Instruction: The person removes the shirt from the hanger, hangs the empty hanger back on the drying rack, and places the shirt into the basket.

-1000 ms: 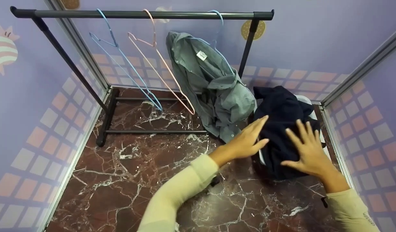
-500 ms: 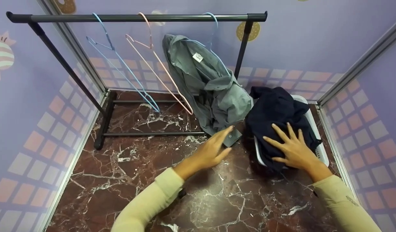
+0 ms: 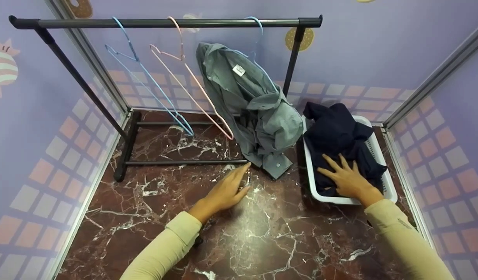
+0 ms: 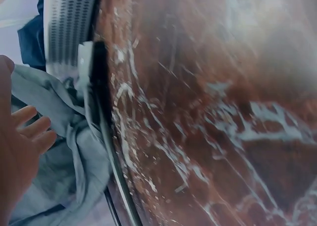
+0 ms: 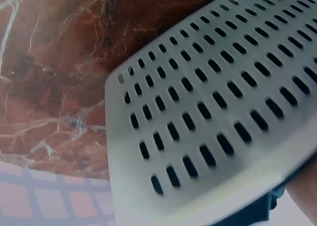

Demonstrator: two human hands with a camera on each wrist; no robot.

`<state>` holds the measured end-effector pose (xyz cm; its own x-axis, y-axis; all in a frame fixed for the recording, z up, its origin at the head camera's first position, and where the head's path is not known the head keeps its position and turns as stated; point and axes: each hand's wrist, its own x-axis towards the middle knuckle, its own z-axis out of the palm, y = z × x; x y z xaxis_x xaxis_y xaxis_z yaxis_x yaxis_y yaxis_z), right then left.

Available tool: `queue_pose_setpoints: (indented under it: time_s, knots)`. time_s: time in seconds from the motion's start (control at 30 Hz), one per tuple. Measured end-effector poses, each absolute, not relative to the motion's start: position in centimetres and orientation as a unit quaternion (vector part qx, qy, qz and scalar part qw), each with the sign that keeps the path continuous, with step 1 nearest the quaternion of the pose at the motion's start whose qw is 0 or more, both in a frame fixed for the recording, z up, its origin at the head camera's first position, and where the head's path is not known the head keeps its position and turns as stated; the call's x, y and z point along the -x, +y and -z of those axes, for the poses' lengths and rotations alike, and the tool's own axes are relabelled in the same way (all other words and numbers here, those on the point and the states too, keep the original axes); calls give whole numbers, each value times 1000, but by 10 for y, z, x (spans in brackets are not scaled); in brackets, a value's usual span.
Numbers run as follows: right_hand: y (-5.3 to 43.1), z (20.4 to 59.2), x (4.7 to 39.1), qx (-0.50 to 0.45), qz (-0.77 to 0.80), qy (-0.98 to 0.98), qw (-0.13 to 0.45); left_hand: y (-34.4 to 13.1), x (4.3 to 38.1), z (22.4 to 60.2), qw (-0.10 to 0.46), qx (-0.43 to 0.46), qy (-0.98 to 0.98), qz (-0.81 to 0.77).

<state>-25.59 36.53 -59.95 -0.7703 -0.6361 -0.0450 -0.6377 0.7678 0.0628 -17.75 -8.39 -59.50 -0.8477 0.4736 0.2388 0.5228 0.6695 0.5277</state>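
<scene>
A dark navy garment (image 3: 334,134) lies bunched in a white plastic basket (image 3: 315,190) at the right. My right hand (image 3: 346,179) presses on it with spread fingers, near the basket's front side. In the right wrist view the slotted basket wall (image 5: 198,107) fills most of the picture, with only a bit of the hand at the lower right edge. My left hand (image 3: 225,190) is over the floor left of the basket, fingers extended and holding nothing. Close beyond its fingertips hangs a grey-green shirt (image 3: 278,124) on a blue hanger, its cuff near the floor.
A black clothes rack (image 3: 208,23) stands against the back wall. On its bar also hang a bare blue hanger (image 3: 157,97) and a bare pink hanger (image 3: 204,93). Dark red marbled floor (image 3: 270,233) stretches in front, with patterned walls on both sides.
My left hand has drawn away from the basket to the left. The right hand has pushed the navy garment's front edge down inside the basket, so the front rim now shows.
</scene>
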Motion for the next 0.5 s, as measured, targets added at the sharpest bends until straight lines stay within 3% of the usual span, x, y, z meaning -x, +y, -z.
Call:
queue_pose_setpoints:
  time_s: [0.27,0.5]
  knots:
    - [362,616,256,346,-27,938,12,-98,187,612,61,285,-928,230]
    - [357,614,254,309,26,949,56,-112,186,617,31,263,-949,174]
